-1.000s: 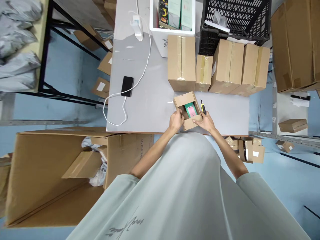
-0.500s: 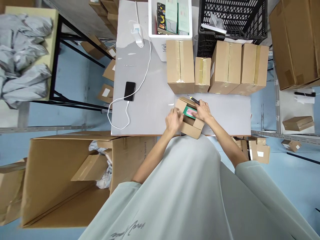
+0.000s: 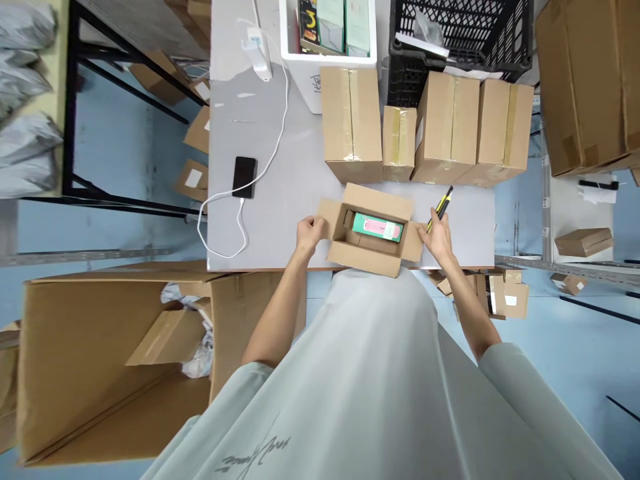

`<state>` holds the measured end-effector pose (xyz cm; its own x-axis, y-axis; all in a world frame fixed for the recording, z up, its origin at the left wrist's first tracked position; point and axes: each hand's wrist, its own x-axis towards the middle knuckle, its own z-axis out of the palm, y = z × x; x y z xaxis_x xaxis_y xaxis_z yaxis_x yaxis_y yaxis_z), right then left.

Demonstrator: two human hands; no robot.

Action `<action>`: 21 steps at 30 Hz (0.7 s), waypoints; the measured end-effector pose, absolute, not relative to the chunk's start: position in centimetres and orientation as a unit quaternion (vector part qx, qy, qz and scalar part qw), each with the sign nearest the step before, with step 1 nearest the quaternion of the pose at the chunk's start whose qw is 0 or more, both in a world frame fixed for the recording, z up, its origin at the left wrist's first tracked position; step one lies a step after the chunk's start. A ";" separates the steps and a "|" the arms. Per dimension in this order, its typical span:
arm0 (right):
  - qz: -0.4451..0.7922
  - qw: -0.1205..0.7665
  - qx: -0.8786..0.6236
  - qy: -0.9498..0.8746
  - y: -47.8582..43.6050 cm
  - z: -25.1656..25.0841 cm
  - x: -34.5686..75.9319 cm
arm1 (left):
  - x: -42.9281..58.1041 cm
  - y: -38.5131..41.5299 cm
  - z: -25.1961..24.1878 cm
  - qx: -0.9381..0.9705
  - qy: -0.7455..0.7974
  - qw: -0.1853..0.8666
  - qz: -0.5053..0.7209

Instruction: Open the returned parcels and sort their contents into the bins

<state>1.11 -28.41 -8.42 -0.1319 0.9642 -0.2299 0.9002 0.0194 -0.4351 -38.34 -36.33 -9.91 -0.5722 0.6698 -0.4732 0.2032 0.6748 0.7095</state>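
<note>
A small open cardboard box [image 3: 371, 255] sits at the near edge of the grey table [image 3: 280, 220], all flaps spread out. Inside lies a green packet with a pink front [image 3: 377, 227]. My left hand [image 3: 309, 233] grips the box's left flap. My right hand [image 3: 439, 235] rests at the right flap and holds a yellow and black utility knife [image 3: 440, 207] that points away from me.
Several taped cardboard boxes [image 3: 425, 127] stand in a row behind the open box. A white bin [image 3: 325, 40] and a black crate [image 3: 460, 33] are at the back. A phone [image 3: 245, 176] on a white cable lies left. A large open carton [image 3: 115, 360] stands on the floor, left.
The small box has been turned to lie lengthwise and its flaps are now spread wide. My hands moved apart to its left and right flaps, the right one still holding the knife.
</note>
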 end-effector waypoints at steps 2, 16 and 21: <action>0.258 0.068 -0.678 -0.685 -29.2 -9.5 1.8 | -38.3 -37.1 -10.6 0.206 0.829 0.403 0.329; 0.264 0.086 -0.656 -0.702 -29.7 -12.5 0.0 | -30.0 -34.4 -11.7 0.691 0.652 0.310 -0.036; 0.257 0.092 -0.660 -0.700 -30.3 -12.4 0.7 | -27.8 -32.4 -14.0 0.654 0.684 0.302 -0.111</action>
